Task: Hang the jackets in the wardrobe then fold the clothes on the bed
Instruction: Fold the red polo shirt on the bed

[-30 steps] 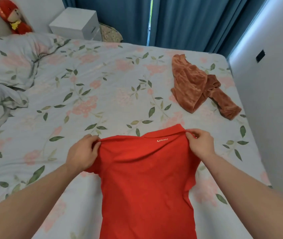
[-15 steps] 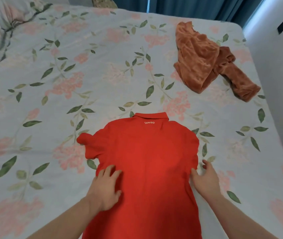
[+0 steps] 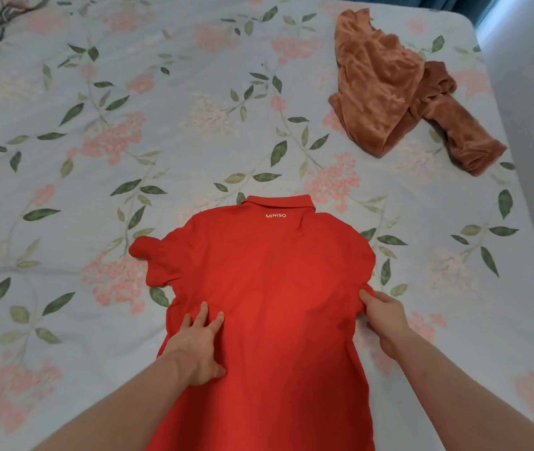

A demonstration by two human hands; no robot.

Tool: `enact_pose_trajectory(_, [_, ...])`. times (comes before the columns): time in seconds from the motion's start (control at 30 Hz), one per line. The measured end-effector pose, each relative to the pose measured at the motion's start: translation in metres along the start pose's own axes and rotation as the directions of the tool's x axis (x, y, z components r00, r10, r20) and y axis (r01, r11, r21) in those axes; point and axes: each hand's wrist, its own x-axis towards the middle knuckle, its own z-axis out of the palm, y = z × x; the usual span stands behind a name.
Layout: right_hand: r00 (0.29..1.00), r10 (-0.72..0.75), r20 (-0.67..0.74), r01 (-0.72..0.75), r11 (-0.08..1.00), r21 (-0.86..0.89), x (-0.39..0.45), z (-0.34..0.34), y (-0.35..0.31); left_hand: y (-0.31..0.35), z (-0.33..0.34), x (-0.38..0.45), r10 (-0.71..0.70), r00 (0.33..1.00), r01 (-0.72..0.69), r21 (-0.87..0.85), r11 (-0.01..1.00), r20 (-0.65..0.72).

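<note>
Currently red collared polo shirt (image 3: pixel 268 288) lies back-up on floral bed sheet (image 3: pixel 129 125); left hand (image 3: pixel 198 345) spread flat on it, right hand (image 3: pixel 384 315) pinching its side seam: fold evenly toward collar line.

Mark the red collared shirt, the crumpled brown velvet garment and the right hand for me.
red collared shirt (image 3: pixel 268 281): head view, middle of its back panel.
crumpled brown velvet garment (image 3: pixel 379 89): head view, its bunched body.
right hand (image 3: pixel 386 315): head view, back of hand, pinching the shirt's edge.
</note>
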Motion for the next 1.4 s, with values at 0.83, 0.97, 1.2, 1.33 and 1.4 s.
enact_pose_trajectory(0.83, [0.917,-0.380,0.124,0.342,0.586,-0.735,-0.027,0.003,0.045,0.008,-0.007,0.002,-0.040,0.994,0.033,0.068,0.997,0.099])
enact_pose_trajectory(0.97, [0.912,-0.368,0.182,0.367,0.536,-0.760,-0.034,0.002,0.057,0.009,-0.007,0.001,-0.038,0.995,0.031,0.070,0.997,0.097])
enact_pose_trajectory(1.2, [0.823,-0.483,0.299,0.529,0.458,-0.715,-0.061,0.024,0.085,0.009,-0.003,-0.002,-0.038,0.996,0.032,0.068,0.997,0.076])
enact_pose_trajectory(1.33, [0.889,-0.268,0.371,0.449,0.353,-0.821,-0.060,0.030,0.100,0.009,0.003,0.000,-0.046,0.997,0.040,0.088,0.995,0.065])
enact_pose_trajectory(1.4, [0.892,-0.248,0.378,0.447,0.359,-0.819,-0.060,0.032,0.097,0.009,0.006,0.000,-0.049,0.997,0.043,0.103,0.994,0.061])
